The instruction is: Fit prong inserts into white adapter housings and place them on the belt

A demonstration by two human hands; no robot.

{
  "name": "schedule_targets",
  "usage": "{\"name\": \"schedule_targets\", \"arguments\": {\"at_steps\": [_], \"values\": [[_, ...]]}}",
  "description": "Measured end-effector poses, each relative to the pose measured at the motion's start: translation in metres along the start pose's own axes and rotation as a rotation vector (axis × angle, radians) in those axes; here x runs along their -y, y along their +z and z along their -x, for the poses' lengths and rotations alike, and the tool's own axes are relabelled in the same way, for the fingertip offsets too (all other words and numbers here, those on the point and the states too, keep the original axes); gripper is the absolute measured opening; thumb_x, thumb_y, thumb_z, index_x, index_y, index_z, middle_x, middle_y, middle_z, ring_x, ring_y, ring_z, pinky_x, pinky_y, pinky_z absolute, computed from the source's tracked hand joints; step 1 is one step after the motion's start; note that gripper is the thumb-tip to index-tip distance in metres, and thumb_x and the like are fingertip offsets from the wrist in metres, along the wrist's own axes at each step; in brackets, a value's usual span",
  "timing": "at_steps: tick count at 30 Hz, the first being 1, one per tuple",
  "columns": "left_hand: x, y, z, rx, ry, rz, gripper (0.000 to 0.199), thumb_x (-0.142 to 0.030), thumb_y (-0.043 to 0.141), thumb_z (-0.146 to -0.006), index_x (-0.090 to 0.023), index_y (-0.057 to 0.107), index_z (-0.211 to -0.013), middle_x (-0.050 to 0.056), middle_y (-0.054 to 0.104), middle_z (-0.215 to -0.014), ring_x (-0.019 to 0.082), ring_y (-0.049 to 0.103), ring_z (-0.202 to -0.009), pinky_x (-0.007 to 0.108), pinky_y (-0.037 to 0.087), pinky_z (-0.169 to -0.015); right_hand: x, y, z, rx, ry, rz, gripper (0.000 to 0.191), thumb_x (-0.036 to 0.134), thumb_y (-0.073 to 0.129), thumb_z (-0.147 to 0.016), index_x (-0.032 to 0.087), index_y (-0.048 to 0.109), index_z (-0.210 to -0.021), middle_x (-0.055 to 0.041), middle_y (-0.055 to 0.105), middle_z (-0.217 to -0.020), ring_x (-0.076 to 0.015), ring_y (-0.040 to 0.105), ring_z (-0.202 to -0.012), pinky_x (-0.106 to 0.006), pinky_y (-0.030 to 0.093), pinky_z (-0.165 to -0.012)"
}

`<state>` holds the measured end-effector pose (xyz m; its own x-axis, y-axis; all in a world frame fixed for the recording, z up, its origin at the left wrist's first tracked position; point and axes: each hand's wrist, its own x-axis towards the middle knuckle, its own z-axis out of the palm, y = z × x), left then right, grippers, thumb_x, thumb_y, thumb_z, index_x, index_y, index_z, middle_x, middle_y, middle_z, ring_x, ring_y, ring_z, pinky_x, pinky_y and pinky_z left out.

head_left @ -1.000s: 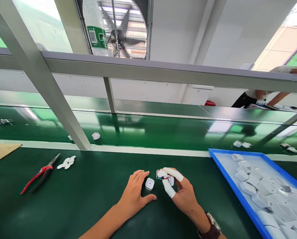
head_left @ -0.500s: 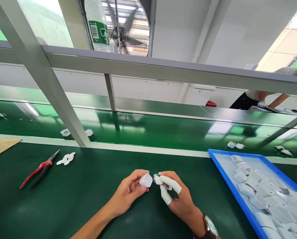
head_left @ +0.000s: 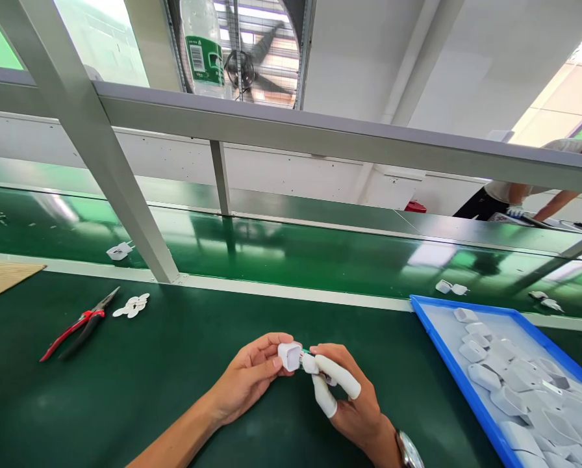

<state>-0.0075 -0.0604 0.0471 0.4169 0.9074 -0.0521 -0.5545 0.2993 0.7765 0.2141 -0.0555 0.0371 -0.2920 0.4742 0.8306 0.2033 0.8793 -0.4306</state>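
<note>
My left hand (head_left: 254, 370) pinches a white plastic charger housing (head_left: 290, 357), its open end turned to the right. Covers of white material sit on two fingers of my right hand (head_left: 342, 380), which grips a small charger insert with a green circuit board (head_left: 309, 361). The board's edge meets the mouth of the housing; how far it sits inside I cannot tell. Both hands are held over the dark green table (head_left: 184, 364).
Pliers with red and black handles (head_left: 79, 325) and a cluster of white pieces (head_left: 132, 305) lie at left. A blue-rimmed tray (head_left: 459, 377) of white housings stands at right. Behind a grey frame (head_left: 320, 130), a green conveyor (head_left: 295, 247) carries white plugs. A person (head_left: 525, 195) works beyond.
The housing has turned its open end toward the insert, and the two have come together. On the conveyor the white plugs have shifted left.
</note>
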Motion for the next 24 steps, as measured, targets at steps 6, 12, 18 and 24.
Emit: {"name": "schedule_targets", "arguments": {"at_steps": [6, 12, 18, 24], "values": [[-0.0012, -0.0016, 0.0006, -0.008, 0.081, -0.036, 0.029, -0.019, 0.088, -0.076, -0.020, 0.075, -0.101, 0.009, 0.069, -0.120, 0.018, 0.062, -0.104, 0.029, 0.047, -0.093, 0.0064, -0.0009, -0.0022, -0.003, -0.027, 0.058, 0.065, -0.009, 0.058, -0.084, 0.016, 0.053, -0.144, -0.0144, 0.066, -0.119, -0.0243, 0.065, -0.106, -0.042, 0.061, -0.087], [-0.0006, -0.0004, 0.0016, -0.041, 0.084, -0.020, 0.016, -0.018, 0.086, -0.078, -0.018, 0.074, -0.090, 0.009, 0.069, -0.114, 0.021, 0.065, -0.106, 0.033, 0.048, -0.096, 0.0085, 0.0027, 0.0001, 0.028, -0.079, 0.165, 0.058, -0.007, 0.059, -0.086, 0.014, 0.056, -0.140, -0.0146, 0.066, -0.116, -0.0245, 0.065, -0.105, -0.045, 0.061, -0.088], [-0.0008, -0.0002, 0.0003, -0.028, 0.095, -0.034, 0.018, -0.016, 0.086, -0.077, -0.018, 0.074, -0.090, 0.009, 0.068, -0.111, 0.020, 0.064, -0.102, 0.033, 0.049, -0.092, 0.0084, 0.0010, 0.0039, 0.088, -0.110, 0.275, 0.043, -0.002, 0.059, -0.088, 0.013, 0.062, -0.128, -0.0133, 0.069, -0.113, -0.0244, 0.067, -0.105, -0.046, 0.061, -0.094], [-0.0023, 0.0014, 0.0002, -0.023, 0.084, -0.043, 0.018, -0.017, 0.087, -0.076, -0.017, 0.074, -0.088, 0.009, 0.068, -0.108, 0.019, 0.063, -0.098, 0.032, 0.049, -0.089, 0.0086, 0.0017, 0.0026, 0.096, -0.088, 0.298, 0.042, 0.000, 0.058, -0.089, 0.012, 0.060, -0.129, -0.0124, 0.070, -0.111, -0.0234, 0.069, -0.104, -0.044, 0.061, -0.096]]}}
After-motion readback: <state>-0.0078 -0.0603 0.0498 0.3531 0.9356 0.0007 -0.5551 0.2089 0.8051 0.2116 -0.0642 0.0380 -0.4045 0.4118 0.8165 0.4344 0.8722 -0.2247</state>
